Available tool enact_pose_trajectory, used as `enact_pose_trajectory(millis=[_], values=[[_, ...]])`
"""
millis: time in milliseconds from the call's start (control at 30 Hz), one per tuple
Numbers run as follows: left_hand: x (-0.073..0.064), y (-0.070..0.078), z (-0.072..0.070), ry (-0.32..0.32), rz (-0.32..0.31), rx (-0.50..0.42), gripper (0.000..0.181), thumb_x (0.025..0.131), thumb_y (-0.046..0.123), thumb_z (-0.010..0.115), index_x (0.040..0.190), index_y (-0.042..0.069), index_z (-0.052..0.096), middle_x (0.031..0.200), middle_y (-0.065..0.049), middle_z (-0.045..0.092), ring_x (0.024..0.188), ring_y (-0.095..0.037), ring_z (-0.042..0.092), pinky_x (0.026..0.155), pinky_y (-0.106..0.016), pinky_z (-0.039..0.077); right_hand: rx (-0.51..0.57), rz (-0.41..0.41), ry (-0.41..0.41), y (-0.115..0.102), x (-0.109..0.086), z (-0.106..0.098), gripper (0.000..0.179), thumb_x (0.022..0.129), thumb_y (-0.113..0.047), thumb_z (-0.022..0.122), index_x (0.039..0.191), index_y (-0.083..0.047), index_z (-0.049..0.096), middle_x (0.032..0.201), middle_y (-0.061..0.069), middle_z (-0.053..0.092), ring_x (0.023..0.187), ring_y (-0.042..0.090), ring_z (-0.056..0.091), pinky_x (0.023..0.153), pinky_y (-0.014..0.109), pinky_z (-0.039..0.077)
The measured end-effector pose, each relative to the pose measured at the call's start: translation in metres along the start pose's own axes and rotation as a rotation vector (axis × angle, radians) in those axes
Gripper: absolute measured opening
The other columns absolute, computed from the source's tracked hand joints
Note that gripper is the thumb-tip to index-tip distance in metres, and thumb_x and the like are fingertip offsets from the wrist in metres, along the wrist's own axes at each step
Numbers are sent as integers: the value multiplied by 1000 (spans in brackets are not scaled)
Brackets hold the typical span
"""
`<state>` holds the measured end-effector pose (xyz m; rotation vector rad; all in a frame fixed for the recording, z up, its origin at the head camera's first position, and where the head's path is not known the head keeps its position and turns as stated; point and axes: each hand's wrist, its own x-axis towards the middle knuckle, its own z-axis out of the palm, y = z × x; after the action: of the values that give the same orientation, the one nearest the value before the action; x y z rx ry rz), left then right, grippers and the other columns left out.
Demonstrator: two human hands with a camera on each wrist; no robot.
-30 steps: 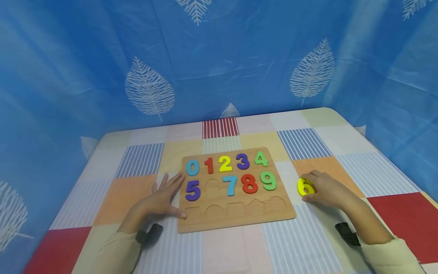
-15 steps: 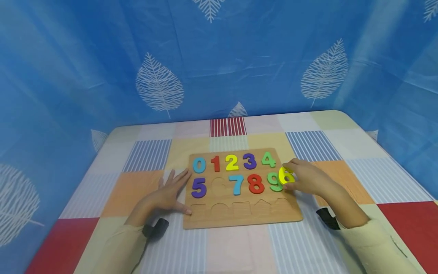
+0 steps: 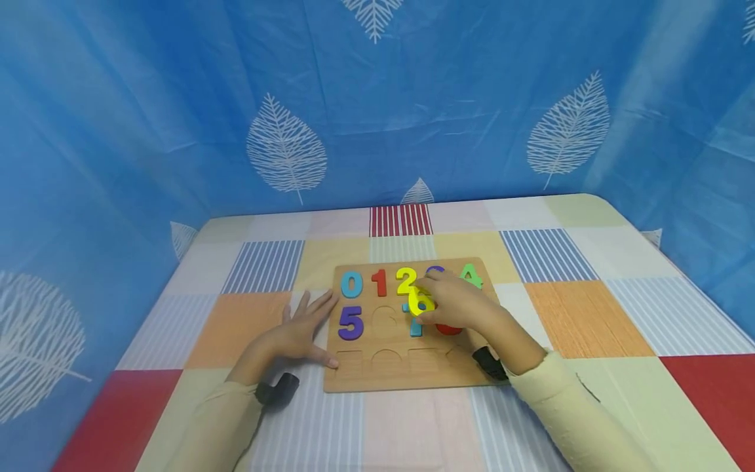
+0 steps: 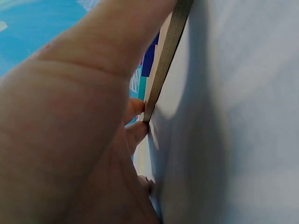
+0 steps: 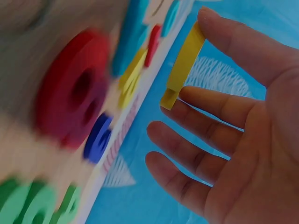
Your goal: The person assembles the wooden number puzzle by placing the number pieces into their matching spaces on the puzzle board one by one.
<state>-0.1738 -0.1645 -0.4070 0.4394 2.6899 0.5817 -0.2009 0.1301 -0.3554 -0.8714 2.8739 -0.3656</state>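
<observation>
My right hand (image 3: 460,303) pinches a yellow number 6 (image 3: 415,305) between thumb and fingertips, over the blue 7 (image 3: 416,328). In the right wrist view the yellow 6 (image 5: 186,60) is edge-on and raised off the board. Spread along the left edge of the wooden puzzle board (image 3: 366,380), my left hand (image 3: 295,335) touches it with straight fingers and thumb. The left wrist view shows that hand's fingertips (image 4: 136,108) against the board's edge. A bare 6-shaped recess (image 3: 385,321) lies between the purple 5 (image 3: 350,323) and the 7.
The board's top row holds a blue 0 (image 3: 351,284), red 1 (image 3: 379,282), yellow 2 (image 3: 406,280), purple 3 and green 4 (image 3: 470,275). A red 8 (image 5: 72,88) is partly behind my right hand. Shape recesses line the front. A patchwork cloth (image 3: 566,314) covers the table; a blue curtain (image 3: 413,98) hangs behind.
My right hand has carried the yellow 6 leftward from the cloth right of the board, past the 9, to above the 7. My left hand stays at the board's left edge.
</observation>
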Motion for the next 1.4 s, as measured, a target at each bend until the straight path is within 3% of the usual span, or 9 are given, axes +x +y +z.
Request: enact_pose_trajectory(millis=[133,333,567,700,933,1400], values=[[1,-1,-1,2,7,2,120,56,58,77,148,16,12,155,-7,4,137,-41,-16,101,-69,-12,0,-3,-14,-18,11,1,63,75,-35,73,127,-5,53,122,11,54,98,21,52,83,35,51],[2,0,1,6,-17,13,119,55,57,78,148,18,14,155,-5,4,138,-40,-15,102,-68,-11,13,-18,-23,-36,21,8,57,75,-35,73,122,-9,57,112,6,58,89,17,51,73,28,49],[3,2,1,2,-32,25,117,56,56,78,148,19,14,155,-4,4,138,-39,-15,103,-67,-11,-15,-27,-29,-47,27,22,55,74,-37,73,120,-9,59,116,7,58,100,21,54,84,33,48],[3,1,2,-1,-29,31,117,56,57,78,148,19,14,155,-4,5,138,-39,-15,102,-67,-11,1,-17,-44,-51,27,29,58,74,-39,73,121,-10,58,122,7,56,106,23,52,87,36,47],[4,2,2,11,-31,35,117,56,57,78,147,20,15,155,-3,5,139,-39,-14,102,-68,-10,-20,-18,-76,-52,29,35,53,71,-38,76,115,-10,61,110,4,59,89,18,50,76,31,47],[4,3,1,5,-48,35,118,55,58,78,148,20,14,156,-2,5,139,-38,-15,103,-66,-11,-43,15,-85,-48,30,34,57,69,-38,77,116,-10,60,103,5,54,85,19,45,71,33,43]])
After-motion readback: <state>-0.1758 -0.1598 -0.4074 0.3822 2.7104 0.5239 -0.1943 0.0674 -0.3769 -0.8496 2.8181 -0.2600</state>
